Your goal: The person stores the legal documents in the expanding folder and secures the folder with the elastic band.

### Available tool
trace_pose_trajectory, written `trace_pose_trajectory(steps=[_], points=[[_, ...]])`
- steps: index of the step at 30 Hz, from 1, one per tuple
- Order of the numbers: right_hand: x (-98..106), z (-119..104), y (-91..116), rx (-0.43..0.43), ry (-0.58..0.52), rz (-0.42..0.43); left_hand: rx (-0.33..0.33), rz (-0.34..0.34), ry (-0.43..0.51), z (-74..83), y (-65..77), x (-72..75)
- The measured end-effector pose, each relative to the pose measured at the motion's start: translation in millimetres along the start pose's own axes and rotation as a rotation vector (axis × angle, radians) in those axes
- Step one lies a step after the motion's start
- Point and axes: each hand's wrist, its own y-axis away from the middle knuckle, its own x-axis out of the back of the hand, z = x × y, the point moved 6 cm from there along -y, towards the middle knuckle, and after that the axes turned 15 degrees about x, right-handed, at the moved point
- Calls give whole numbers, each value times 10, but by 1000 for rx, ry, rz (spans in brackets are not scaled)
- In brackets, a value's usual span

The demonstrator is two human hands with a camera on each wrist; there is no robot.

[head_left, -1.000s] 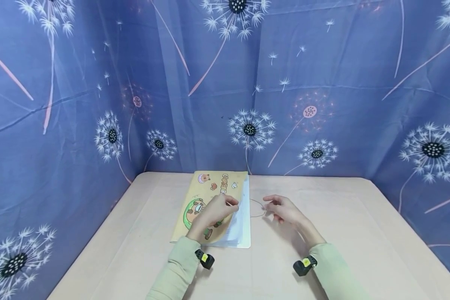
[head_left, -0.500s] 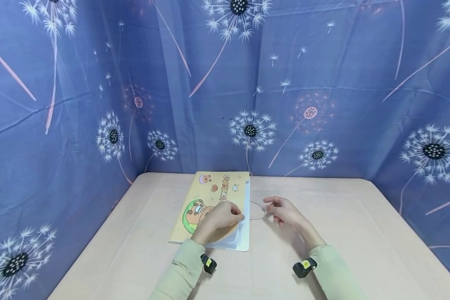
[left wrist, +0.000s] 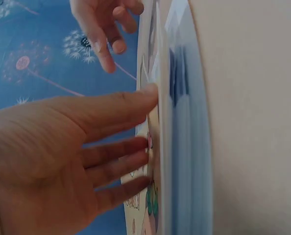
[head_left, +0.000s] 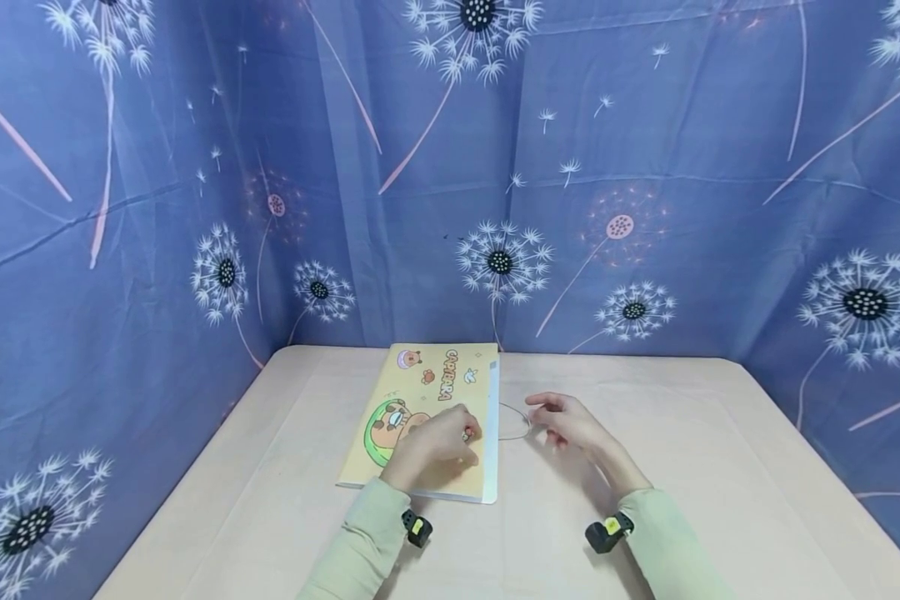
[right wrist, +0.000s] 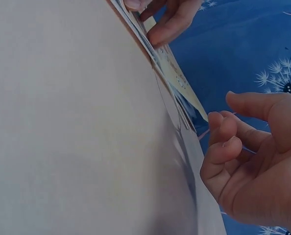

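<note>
A yellow document folder (head_left: 420, 392) with cartoon capybaras on its cover lies on the table, its pale lower layer showing along the right edge. My left hand (head_left: 438, 442) rests on the lower right of the cover. In the left wrist view its thumb and fingers (left wrist: 121, 169) extend against the cover, beside the stacked clear sleeves (left wrist: 187, 147). From the folder's right side a thin cord loop (head_left: 512, 438) reaches out over the table. My right hand (head_left: 570, 421) hovers by the loop's outer end, fingers (right wrist: 224, 152) loosely curled with nothing seen between them.
The pale table (head_left: 270, 517) has rounded far corners. Behind it and along both sides hangs a blue curtain (head_left: 435, 275) printed with dandelions. Each wrist wears a small black camera (head_left: 603, 537) on a strap.
The folder's front cover has come down flat over the pale sheets. My left hand has moved slightly right and down with it, and its fingers have loosened from the edge. My right hand stays still.
</note>
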Motion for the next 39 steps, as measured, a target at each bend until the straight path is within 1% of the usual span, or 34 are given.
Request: trace_pose_trajectory(steps=[2, 4, 7, 8, 10, 13, 17, 20, 25, 29, 32, 35, 39], points=[[0, 10, -8, -1, 2, -4, 19, 32, -45, 1, 36, 19], [0, 18, -11, -5, 2, -5, 67, 68, -103, -21, 68, 37], [-4, 30, -13, -3, 11, -12, 156, 97, -165, -77, 112, 63], [-4, 40, -14, -7, 11, -9, 180, 97, -177, -98, 125, 65], [-2, 58, -16, 0, 18, -3, 205, 98, -191, -130, 139, 71], [2, 89, -17, -3, 33, 5, 237, 75, -180, -180, 149, 62], [6, 136, -29, -11, 61, -12, 280, 49, -201, -239, 138, 58], [8, 177, -53, -6, 109, -36, 284, 30, -203, -257, 120, 59], [18, 201, -103, 5, 235, -53, 266, 3, -176, -275, 93, 60], [11, 190, -142, 23, 325, -65, 252, 9, -175, -305, 71, 63], [-5, 177, -170, 43, 371, -76, 237, 26, -177, -317, 52, 70], [-33, 153, -195, 77, 389, -81, 231, 39, -180, -328, 36, 74], [-72, 124, -212, 114, 360, -74, 229, 45, -206, -336, 22, 78]])
